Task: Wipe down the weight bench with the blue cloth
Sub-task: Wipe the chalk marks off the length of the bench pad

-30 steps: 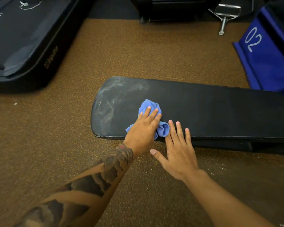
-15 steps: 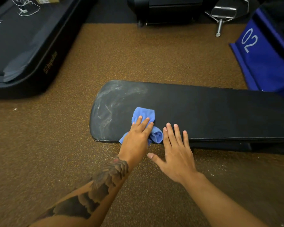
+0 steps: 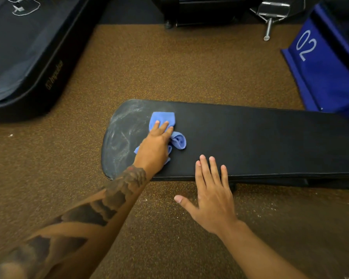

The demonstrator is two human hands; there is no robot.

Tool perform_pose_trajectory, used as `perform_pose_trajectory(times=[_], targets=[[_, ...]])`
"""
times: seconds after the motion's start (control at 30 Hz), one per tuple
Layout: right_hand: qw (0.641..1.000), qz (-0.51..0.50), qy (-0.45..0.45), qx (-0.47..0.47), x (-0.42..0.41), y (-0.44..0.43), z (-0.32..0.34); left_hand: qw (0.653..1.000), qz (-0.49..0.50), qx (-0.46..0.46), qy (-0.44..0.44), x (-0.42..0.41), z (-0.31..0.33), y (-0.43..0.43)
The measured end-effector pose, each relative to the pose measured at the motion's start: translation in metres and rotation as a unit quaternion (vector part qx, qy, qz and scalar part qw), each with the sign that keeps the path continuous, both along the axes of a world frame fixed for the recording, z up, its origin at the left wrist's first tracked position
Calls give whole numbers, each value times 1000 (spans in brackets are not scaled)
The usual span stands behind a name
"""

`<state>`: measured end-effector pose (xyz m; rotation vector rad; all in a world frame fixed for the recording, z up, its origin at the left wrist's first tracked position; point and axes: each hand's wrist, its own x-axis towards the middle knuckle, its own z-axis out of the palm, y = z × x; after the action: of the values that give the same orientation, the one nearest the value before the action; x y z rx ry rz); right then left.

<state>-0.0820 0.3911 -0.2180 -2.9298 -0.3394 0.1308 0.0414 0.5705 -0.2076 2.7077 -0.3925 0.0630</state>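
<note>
Cloth (image 3: 163, 117) is sitting on the left end of the bench (image 3: 260, 141), half bunched, right at the edge of a whitish chalky smear (image 3: 123, 135) that covers the rounded end; the left hand (image 3: 155, 147) is on top of it with fingers (image 3: 162, 125) laid out flat and pressing down, not clenched around it, so it's a push-wipe rather than a grip; the right hand (image 3: 212, 202) is released too, its fingers spread flat on the near edge of the pad and the thumb hanging out over the floor (image 3: 169, 67), which looks like bracing to me; the rest of the pad to the right looks clean and dark, so I'd guess the job is down to that dusty end. If it were me I'd flatten the cloth out first, since the rolled lump sticking out by the thumb isn't touching much; then go in overlapping passes across the smear and off the rounded end, keeping the palm's weight on it so the chalk lifts instead of just getting pushed around, and flip to a fresh face once it loads up; keep the other hand planted so the bench doesn't scoot. As for writing: the blue box (image 3: 326, 77) at top right has a big white "02" on it; the black machine (image 3: 38, 63) at top left has gold lettering on its side that looks like "Impulse", though it's angled and I wouldn't swear to it; nothing readable on the bench or cloth.
</note>
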Motion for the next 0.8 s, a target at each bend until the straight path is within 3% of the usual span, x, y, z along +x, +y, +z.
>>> perform_pose_trajectory(times=[0.27,0.5,0.8], targets=[[1000,5,14,14,1,-2,2,996,-47,-55,-51,-65,-8,-26],[1000,2,12,10,1,1,3,990,-133,-6,-47,-9,-9,-44],[1000,-9,4,9,1,1,2,999,-33,34,4,53,2,-43]])
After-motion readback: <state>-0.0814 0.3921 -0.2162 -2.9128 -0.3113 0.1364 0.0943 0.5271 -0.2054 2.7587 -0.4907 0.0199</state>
